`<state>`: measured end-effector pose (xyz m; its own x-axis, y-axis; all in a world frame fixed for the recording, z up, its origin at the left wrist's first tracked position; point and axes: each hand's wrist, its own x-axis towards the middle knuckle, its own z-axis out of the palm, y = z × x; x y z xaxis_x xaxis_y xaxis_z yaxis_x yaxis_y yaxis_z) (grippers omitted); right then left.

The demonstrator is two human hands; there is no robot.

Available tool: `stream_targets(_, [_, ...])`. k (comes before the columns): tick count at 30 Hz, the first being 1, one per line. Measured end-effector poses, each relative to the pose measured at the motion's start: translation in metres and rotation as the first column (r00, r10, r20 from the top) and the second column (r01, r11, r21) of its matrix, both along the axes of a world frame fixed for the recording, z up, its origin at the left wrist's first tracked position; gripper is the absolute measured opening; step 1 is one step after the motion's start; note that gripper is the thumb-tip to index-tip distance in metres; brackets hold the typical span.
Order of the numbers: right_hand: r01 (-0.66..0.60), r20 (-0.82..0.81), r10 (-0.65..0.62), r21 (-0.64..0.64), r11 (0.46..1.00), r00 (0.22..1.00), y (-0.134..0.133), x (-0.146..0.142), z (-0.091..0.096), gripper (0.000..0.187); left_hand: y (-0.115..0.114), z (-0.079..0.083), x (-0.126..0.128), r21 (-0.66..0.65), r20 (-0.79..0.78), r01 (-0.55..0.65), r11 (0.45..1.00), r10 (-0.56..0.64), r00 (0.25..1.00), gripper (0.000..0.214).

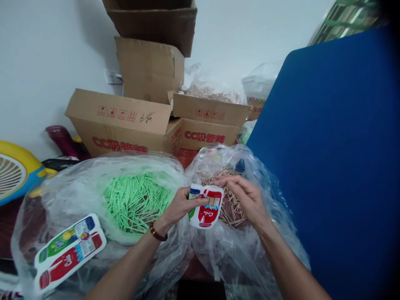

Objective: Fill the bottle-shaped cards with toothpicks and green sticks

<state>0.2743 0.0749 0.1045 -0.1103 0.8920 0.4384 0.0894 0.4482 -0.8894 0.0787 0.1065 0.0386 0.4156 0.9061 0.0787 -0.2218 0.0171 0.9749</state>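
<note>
Cola packet (206,207) pinched in the left hand (179,205), just over a clear bag's edge
Right hand (248,200) is open, fingers spread, touching brown sticks (230,216) in that bag; green sticks (134,200) fill the bag beside it, cardboard boxes (118,121) behind

We see a packet (206,206) of glossy, smooth printed film. Just behind it, the brown sticks (233,206) look to us like dull bare wood, in a clear bag (268,196) of thin, crinkled, glinting plastic. Left of the packet, the green sticks (137,200) are matt, inside a second bag (62,183) of the same wrinkled film. Lower left of the packet lies a glossy printed sheet (70,250). Far behind it, the boxes (118,121) are matt brown cardboard; to its right, the blue panel (331,158) looks smooth and matt.
</note>
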Motion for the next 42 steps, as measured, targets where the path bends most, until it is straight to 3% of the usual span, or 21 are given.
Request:
stream_targets(2, [0.043,-0.004,-0.042,0.029,0.999,0.999,-0.001,-0.004,0.001,0.02,-0.001,0.001,-0.002,0.0,-0.007,-0.005,1.0,0.005,1.0,0.023])
stream_targets(6, [-0.061,0.163,0.061,-0.003,0.998,0.985,0.002,-0.008,0.002,0.021,-0.004,0.003,-0.006,0.013,0.0,-0.026,1.0,0.026,1.0,0.022])
stream_targets(9, [0.023,0.01,-0.023,-0.017,1.0,1.0,0.008,-0.006,-0.001,0.022,-0.005,0.002,-0.01,-0.031,0.035,-0.032,0.999,0.033,0.999,0.023])
stream_targets(12, [0.072,-0.124,-0.091,-0.154,0.985,0.988,0.012,-0.005,-0.017,0.015,-0.004,-0.001,-0.012,-0.065,0.08,-0.044,0.997,0.049,0.996,0.022])
stream_targets(15, [-0.092,-0.228,0.02,-0.311,0.946,0.974,0.009,-0.015,-0.046,0.014,-0.005,-0.004,-0.012,-0.057,0.092,-0.072,0.996,0.077,0.993,0.021])
stream_targets(17, [-0.215,-0.297,0.104,-0.369,0.904,0.949,0.005,-0.025,-0.065,0.025,-0.005,-0.005,-0.012,-0.061,0.092,-0.077,0.995,0.083,0.992,0.022])
stream_targets(20, [-0.286,-0.356,0.132,-0.424,0.859,0.925,0.0,-0.036,-0.08,0.033,-0.006,-0.005,-0.015,-0.1,0.092,-0.077,0.992,0.086,0.992,0.026])
stream_targets(23, [-0.298,-0.379,0.116,-0.465,0.834,0.918,0.0,-0.037,-0.082,0.032,-0.008,-0.005,-0.02,-0.119,0.057,-0.049,0.992,0.056,0.997,0.033])
stream_targets(26, [-0.27,-0.334,0.116,-0.466,0.842,0.936,0.002,-0.035,-0.081,0.032,-0.009,-0.005,-0.023,-0.144,0.018,0.015,0.989,-0.012,1.0,0.034])
stream_targets(33, [-0.163,-0.251,0.056,-0.426,0.89,0.966,-0.001,-0.037,-0.081,0.031,-0.015,-0.001,-0.021,-0.155,-0.027,0.001,0.988,-0.005,1.0,0.027])
stream_targets(42, [-0.168,-0.21,0.085,-0.418,0.893,0.974,-0.004,-0.042,-0.085,0.032,-0.023,-0.001,-0.019,-0.089,-0.065,-0.018,0.996,0.012,0.998,0.024])
